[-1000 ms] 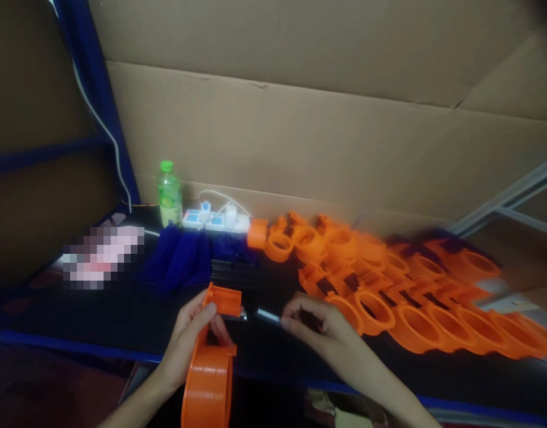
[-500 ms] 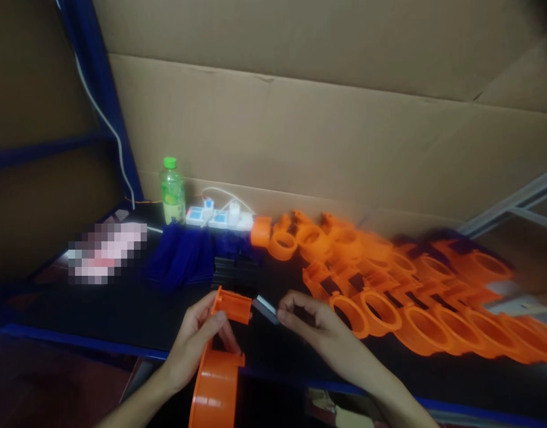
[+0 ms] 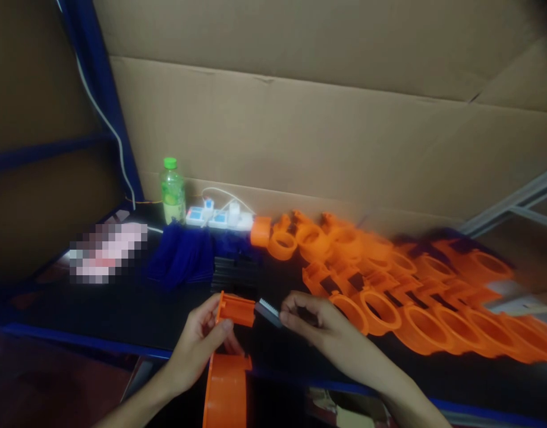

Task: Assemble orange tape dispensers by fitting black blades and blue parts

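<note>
My left hand (image 3: 206, 336) is closed around an orange plastic part (image 3: 228, 389), which has a ring-shaped body below and a small channel-like piece at its top. Between the thumb and fingers of my right hand (image 3: 307, 318) is a small dark grey strip with a white toothed edge (image 3: 269, 310). The strip's left end is right beside the open end of the orange channel; I cannot tell whether they touch. Both hands are above the front edge of the black tabletop.
Rows of similar orange parts (image 3: 423, 330) cover the right side of the black table (image 3: 135, 318). Behind my hands lie black strips (image 3: 235, 274) and a bundle of blue pieces (image 3: 182, 255). A green-capped bottle (image 3: 173, 193) and a white power strip (image 3: 217, 217) stand along the cardboard wall.
The orange part in my left hand has shifted slightly right and turned a little. My right hand, still pinching the toothed strip, has moved slightly to the right.
</note>
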`<state>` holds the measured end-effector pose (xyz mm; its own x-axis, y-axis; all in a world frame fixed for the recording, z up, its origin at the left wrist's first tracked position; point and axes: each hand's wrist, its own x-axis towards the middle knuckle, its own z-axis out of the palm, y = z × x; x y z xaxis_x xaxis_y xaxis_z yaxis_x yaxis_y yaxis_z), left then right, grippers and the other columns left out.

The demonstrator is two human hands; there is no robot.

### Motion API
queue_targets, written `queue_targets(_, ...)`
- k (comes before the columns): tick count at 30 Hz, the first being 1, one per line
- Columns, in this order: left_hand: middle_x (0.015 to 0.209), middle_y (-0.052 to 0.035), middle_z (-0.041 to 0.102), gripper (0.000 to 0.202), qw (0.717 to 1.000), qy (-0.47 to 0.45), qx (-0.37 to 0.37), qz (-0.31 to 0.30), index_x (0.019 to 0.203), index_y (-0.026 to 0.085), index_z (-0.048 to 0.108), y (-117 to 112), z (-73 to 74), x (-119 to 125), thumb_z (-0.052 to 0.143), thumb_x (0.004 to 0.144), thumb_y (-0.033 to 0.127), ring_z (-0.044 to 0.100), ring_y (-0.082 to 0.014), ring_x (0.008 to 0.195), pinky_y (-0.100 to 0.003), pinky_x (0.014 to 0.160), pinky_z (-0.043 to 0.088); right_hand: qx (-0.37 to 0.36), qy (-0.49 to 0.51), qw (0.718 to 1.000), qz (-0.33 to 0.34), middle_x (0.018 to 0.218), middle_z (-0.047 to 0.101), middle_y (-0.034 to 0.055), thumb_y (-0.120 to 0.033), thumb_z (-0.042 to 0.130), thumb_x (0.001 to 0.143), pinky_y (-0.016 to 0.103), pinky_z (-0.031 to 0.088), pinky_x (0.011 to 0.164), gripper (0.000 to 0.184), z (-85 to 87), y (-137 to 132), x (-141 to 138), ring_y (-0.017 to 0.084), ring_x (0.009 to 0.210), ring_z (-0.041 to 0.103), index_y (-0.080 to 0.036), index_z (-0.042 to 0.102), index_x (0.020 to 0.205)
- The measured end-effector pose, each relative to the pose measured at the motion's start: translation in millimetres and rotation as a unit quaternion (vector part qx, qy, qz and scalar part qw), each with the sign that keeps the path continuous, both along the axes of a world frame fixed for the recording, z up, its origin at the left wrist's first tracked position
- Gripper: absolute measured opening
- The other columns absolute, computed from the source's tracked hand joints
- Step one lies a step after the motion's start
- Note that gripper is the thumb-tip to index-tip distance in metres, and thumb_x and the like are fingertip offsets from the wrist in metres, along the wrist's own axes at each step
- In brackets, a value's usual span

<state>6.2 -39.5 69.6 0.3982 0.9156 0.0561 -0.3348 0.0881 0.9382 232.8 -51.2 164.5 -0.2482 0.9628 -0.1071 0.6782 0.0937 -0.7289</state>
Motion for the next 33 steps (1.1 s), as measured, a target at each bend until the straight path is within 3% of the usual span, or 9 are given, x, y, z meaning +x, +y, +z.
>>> queue_targets(5,0.064,-0.0063,0.073,0.034,1.0,0.021,0.013,-0.01,0.111,0.015,0.063,-0.8,-4.1,-0.8,0.063,0.09,0.042,0.068,-0.0195,0.055,-0.025,0.052,0.048,-0.01,0.002,1.0,0.004,0.069,0.052,-0.002,-0.04,0.051,0.096,0.021,0.035,0.055,0.026,0.7,0.5,-0.3,0.01,0.062,0.045,-0.019,0.057,0.082)
queue_targets(11,0.063,-0.0057,0.072,0.034,0.999,0.027,0.015,-0.008,0.111,0.016,0.063,-0.1,-5.3,-0.8,0.063,0.09,0.042,0.068,-0.0193,0.055,-0.024,0.051,0.047,0.039,-0.041,0.998,0.019,0.074,0.054,-0.0008,-0.037,0.054,0.094,0.022,0.036,0.056,0.024,6.2,0.5,-0.5,0.011,0.065,0.045,-0.019,0.057,0.08)
queue_targets(20,0.06,-0.0024,0.07,0.044,1.0,0.019,0.012,-0.018,0.128,0.016,0.057,-1.1,-9.0,-1.1,0.062,0.091,0.041,0.068,-0.0187,0.053,-0.025,0.053,0.05,0.061,-0.078,0.993,0.064,0.078,0.055,0.0005,-0.033,0.054,0.095,0.023,0.041,0.062,0.022,17.1,1.7,3.7,0.012,0.068,0.048,-0.019,0.058,0.079)
queue_targets(33,0.062,-0.0027,0.07,0.025,0.996,0.069,0.048,-0.028,0.1,0.018,0.068,0.6,-8.6,1.4,0.065,0.089,0.039,0.067,-0.0177,0.052,-0.025,0.053,0.05,0.047,-0.123,0.988,0.085,0.078,0.059,-0.0008,-0.024,0.057,0.092,0.022,0.038,0.059,0.014,25.4,9.4,-3.6,0.011,0.065,0.049,-0.019,0.06,0.079)
